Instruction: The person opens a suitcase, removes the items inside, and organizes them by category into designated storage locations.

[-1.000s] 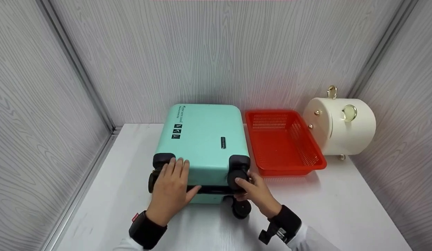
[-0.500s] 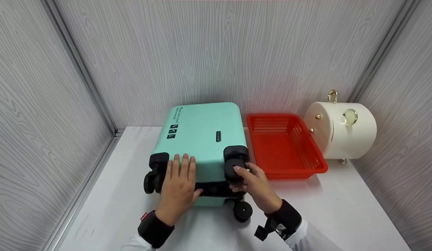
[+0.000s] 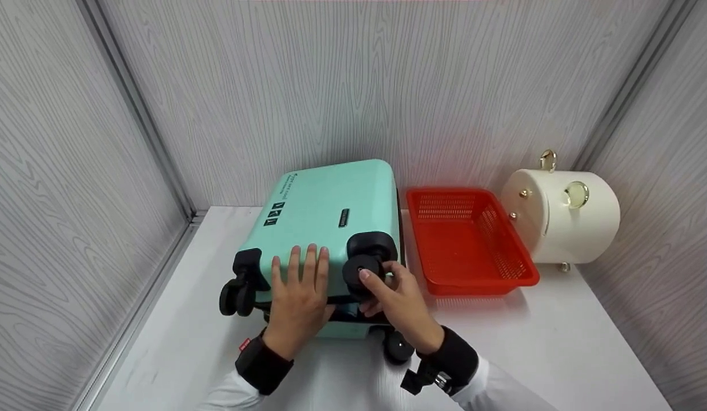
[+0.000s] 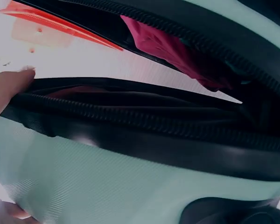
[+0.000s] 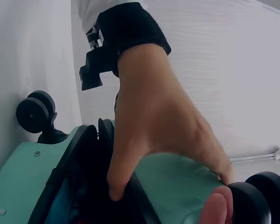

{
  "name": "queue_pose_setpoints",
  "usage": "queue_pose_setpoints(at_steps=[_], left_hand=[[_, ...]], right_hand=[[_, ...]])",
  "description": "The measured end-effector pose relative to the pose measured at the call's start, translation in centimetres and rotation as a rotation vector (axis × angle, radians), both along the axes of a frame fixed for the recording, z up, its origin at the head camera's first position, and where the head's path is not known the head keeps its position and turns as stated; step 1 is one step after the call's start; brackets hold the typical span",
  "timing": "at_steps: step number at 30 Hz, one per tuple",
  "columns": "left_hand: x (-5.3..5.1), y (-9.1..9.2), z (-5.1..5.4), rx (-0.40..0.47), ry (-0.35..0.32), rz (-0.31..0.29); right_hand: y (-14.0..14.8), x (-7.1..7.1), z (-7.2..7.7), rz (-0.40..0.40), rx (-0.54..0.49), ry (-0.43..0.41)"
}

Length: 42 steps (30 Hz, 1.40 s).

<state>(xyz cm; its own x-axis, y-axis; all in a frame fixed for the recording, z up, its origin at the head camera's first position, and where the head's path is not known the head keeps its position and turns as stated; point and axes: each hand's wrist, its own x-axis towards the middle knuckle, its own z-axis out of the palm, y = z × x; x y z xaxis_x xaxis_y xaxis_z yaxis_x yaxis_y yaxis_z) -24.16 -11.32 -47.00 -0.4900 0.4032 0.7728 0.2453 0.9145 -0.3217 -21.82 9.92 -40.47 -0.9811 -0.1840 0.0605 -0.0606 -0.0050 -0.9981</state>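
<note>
The mint-green suitcase (image 3: 313, 205) lies flat with its upper shell tilted up and its front edge parted. My left hand (image 3: 299, 305) spreads its fingers over the upper shell's front side. In the right wrist view the left hand's thumb (image 5: 117, 189) reaches inside the rim. My right hand (image 3: 402, 302) grips the upper right black wheel (image 3: 362, 277), thumb on its face. Through the gap, the left wrist view shows dark lining and pink-red cloth (image 4: 168, 49).
Right of the suitcase sits a red perforated basket (image 3: 465, 251). Beyond it, a cream cylindrical case (image 3: 576, 220) with gold-coloured fittings stands near the right wall. A lower wheel (image 3: 398, 347) sticks out toward the table's front. Wood-patterned walls enclose the white table (image 3: 536, 342).
The upper shell has risen and twisted, and the front gap has widened. My left hand has shifted right along the shell, its thumb now inside the rim. My right hand has moved left with the wheel.
</note>
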Motion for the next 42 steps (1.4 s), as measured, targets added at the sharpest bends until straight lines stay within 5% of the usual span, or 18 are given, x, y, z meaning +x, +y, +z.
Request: queue_pose_setpoints(at_steps=[7, 14, 19, 24, 28, 33, 42], left_hand=[[-0.2, -0.7, 0.2, 0.102, 0.021, -0.05], [-0.1, -2.9, 1.6, 0.29, -0.001, -0.078], [0.0, -5.4, 2.9, 0.464, -0.006, -0.091], [-0.1, -8.5, 3.7, 0.606, -0.04, -0.117], [0.1, -10.7, 3.7, 0.784, -0.104, -0.141], [0.2, -13.1, 3.3, 1.044, -0.16, -0.156], [0.3, -17.0, 1.7, 1.303, -0.22, -0.074]], right_hand=[[0.3, -0.3, -0.6, -0.006, 0.075, 0.137], [0.9, -0.3, -1.5, -0.094, 0.067, 0.303], [1.5, -0.7, -3.3, -0.138, 0.259, 0.387], [2.2, -1.4, -5.2, -0.052, 0.579, 0.382], [2.5, -1.7, -6.5, 0.051, 0.773, 0.417], [3.0, -2.0, -8.1, 0.082, 0.918, 0.509], [3.4, -2.3, -10.1, 0.075, 0.997, 0.635]])
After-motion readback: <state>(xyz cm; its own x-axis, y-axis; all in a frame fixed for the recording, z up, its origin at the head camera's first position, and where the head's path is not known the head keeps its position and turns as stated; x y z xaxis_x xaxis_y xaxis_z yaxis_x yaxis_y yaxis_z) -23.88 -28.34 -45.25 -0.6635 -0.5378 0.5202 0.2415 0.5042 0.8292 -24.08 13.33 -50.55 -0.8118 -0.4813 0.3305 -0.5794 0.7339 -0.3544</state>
